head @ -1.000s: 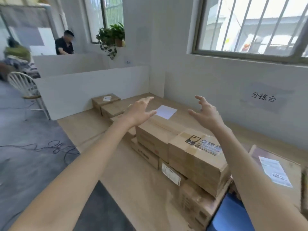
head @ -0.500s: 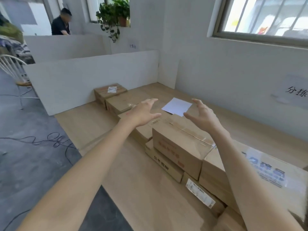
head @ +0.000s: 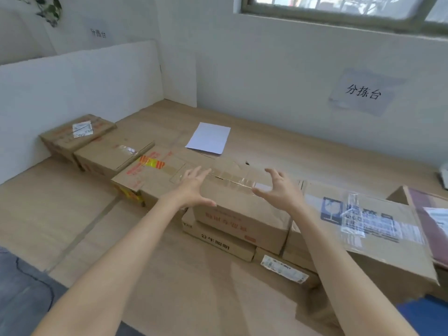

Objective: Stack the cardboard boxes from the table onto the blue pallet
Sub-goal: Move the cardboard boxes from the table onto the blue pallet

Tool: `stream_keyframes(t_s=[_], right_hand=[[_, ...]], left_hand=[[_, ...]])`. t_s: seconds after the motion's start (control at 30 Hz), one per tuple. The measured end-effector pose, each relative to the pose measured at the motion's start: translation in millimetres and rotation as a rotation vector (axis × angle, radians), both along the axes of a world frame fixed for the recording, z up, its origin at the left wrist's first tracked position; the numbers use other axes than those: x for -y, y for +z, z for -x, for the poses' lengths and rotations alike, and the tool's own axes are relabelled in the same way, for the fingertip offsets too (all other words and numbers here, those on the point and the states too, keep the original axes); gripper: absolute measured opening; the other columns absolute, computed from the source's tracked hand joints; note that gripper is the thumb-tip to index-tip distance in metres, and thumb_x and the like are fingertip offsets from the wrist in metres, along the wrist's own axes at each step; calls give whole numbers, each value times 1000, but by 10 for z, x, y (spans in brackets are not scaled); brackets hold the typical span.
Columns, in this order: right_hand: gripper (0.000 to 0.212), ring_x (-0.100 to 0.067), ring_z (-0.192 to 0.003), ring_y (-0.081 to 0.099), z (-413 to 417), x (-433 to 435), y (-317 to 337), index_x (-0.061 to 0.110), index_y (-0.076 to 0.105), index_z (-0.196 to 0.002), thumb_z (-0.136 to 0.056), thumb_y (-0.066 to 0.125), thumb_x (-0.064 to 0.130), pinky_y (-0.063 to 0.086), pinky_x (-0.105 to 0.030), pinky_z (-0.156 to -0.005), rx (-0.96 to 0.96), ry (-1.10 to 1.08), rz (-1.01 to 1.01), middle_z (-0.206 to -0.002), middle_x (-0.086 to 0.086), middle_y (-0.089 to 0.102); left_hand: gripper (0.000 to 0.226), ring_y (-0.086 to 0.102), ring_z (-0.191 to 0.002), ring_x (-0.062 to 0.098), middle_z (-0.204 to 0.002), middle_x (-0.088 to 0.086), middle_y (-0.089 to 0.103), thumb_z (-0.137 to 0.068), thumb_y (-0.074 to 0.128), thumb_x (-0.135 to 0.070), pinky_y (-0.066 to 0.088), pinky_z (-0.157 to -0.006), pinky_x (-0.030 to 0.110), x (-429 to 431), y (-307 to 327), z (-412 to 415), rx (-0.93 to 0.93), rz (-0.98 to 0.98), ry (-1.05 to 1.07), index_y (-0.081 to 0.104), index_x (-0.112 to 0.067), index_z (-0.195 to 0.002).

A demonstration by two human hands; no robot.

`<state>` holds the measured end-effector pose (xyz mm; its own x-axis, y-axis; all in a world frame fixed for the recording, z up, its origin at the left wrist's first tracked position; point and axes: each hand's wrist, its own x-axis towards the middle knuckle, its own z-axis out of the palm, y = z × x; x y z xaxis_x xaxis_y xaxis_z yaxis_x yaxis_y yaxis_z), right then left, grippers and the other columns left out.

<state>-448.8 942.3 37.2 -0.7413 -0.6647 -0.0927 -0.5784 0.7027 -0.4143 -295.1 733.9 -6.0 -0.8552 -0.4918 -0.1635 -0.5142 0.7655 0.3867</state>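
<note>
Your L hand (head: pixel 191 187) and R hand (head: pixel 278 191) are both released: fingers spread, holding nothing. Both are over the top of the taped cardboard box (head: pixel 232 221) at mid bench (head: pixel 315 151); contact w/ the box cannot be told. This box rests on a flat carton (head: pixel 218 242). A fragile-label box (head: pixel 388 258) stands just beside it, R side. The blue pallet (head: pixel 421 316) shows at the bottom R corner. A white sheet (head: pixel 208 138) lies beyond the hands.

Matt cardboard boxes (head: pixel 240 214), wood-grain desk (head: pixel 194 287)
Glossy tape (head: pixel 232 181) is glinting across one of them; a paper sheet (head: pixel 209 138) is lying smooth.
</note>
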Motion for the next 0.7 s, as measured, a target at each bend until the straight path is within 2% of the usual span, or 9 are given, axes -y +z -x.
stream_keyframes(t_s=[0.1, 0.2, 0.3, 0.43, 0.6, 0.7], right_hand=[[81, -26, -140, 33, -25, -74, -125, 29, 26, -150, -84, 57, 64, 33, -50, -110, -9, -77, -59, -155, -6, 29], [87, -27, -147, 18, -95, -166, -212, 29, 23, -151, -82, 57, 67, 22, -51, -116, 26, -148, -106, -160, -9, 16], [90, -27, -149, 9, -179, -214, -239, 30, 18, -153, -81, 56, 69, 16, -47, -119, 27, -212, -153, -162, -10, 4], [99, -29, -149, 7, -284, -221, -271, 33, 15, -153, -75, 59, 73, 14, -48, -118, 25, -263, -163, -162, -10, -2], [117, -30, -149, 1, -344, -250, -352, 36, 9, -152, -60, 68, 77, 9, -48, -118, 40, -274, -188, -162, -11, -4], [125, -28, -149, -6, -370, -243, -421, 37, 1, -153, -58, 72, 75, 2, -46, -120, 32, -262, -252, -162, -10, -11]], left_hand=[[120, -11, -147, 33, -159, -3, -21, -64, 78, -58, 7, -117, 55, 62, -208, 63, 47, -94, -38, -3, -42, -151], [123, -8, -146, 38, -156, -3, -29, -61, 81, -56, 12, -116, 57, 133, -396, 99, 69, -157, -80, -6, -49, -148], [120, 1, -146, 38, -158, 1, -19, -60, 82, -56, 18, -115, 58, 227, -554, 122, 17, -168, -112, -4, -57, -144], [111, 17, -143, 37, -158, 7, -3, -68, 81, -45, 26, -113, 55, 298, -639, 112, -80, -242, -141, 2, -53, -146], [110, 24, -140, 37, -157, 6, 1, -68, 82, -40, 29, -112, 55, 378, -691, 103, -126, -300, -164, 5, -53, -146], [111, 26, -140, 35, -157, 5, 2, -67, 84, -39, 29, -112, 53, 426, -700, 97, -137, -335, -156, 6, -56, -144]])
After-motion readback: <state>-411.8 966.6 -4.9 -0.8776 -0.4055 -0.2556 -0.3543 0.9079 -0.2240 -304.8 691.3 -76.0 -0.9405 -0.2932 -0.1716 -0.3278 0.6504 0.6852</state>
